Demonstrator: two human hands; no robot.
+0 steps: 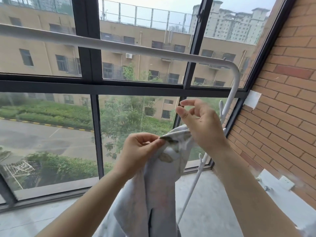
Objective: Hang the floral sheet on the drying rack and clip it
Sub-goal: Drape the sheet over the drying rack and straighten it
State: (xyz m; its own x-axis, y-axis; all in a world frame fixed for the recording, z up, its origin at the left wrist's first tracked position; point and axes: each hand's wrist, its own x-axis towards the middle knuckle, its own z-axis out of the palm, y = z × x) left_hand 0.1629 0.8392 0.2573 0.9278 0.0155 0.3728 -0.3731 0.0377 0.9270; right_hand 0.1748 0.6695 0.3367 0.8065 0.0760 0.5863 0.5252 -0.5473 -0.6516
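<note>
Left hand pinches the floral sheet, right hand beside it, grip indiscernible; drying rack rail runs crosswise above both.

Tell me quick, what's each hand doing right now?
Left hand: pinching the edge of the pale grey floral fabric sheet.
Right hand: thumb and forefinger apart; cannot tell whether its hidden fingers hold the sheet.
</note>
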